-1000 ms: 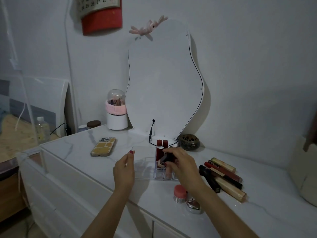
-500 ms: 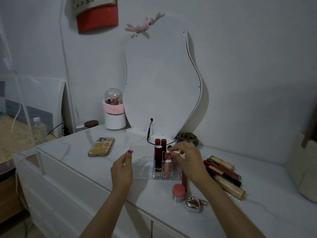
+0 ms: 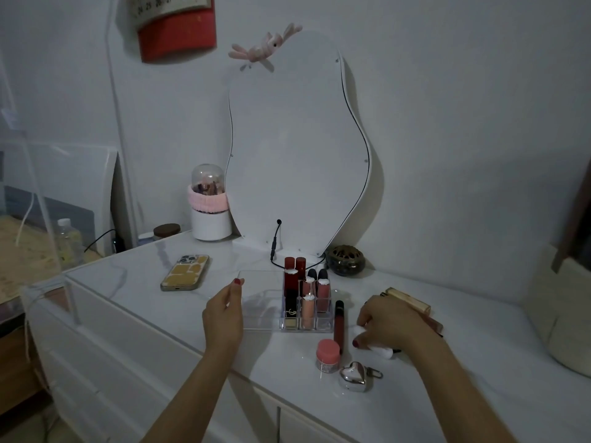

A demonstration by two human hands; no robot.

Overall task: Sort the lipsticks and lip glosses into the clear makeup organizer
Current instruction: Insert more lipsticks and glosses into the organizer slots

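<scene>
Clear makeup organizer [image 3: 262,318] sits on the white bench [image 3: 447,362], in front of the wavy white mirror panel [image 3: 297,155]. Its right-hand slots are filled: two dark red lipsticks [image 3: 295,276] upright at the back, a black-and-gold tube [image 3: 290,310] in front of them, and three peach-pink lip glosses [image 3: 315,294] with dark or white caps beside. The left part of the organizer looks empty, though the clear walls make it hard to be sure.

Left hand [image 3: 224,318] is at the organizer's left edge — fingers loosely curled, thumb tip up near the back rim; whether it actually touches the plastic, cannot tell.

Right hand [image 3: 388,321] is right of the organizer, down on the bench, fingers curled round a white tube [image 3: 379,348] that lies flat under the palm.

A dark red lip gloss [image 3: 339,324] lies just beside the organizer's right wall, between it and the right hand. Behind the right hand, right of the organizer, a gold-capped tube [image 3: 407,298] and more tubes lie on the bench, partly hidden.

In front of the organizer's right corner: a small pink-lidded jar [image 3: 327,354] and a silver heart case [image 3: 355,375]. Left of the organizer — a phone [image 3: 185,272], face down. Behind it, right: a brass-coloured round pot [image 3: 347,259].
</scene>
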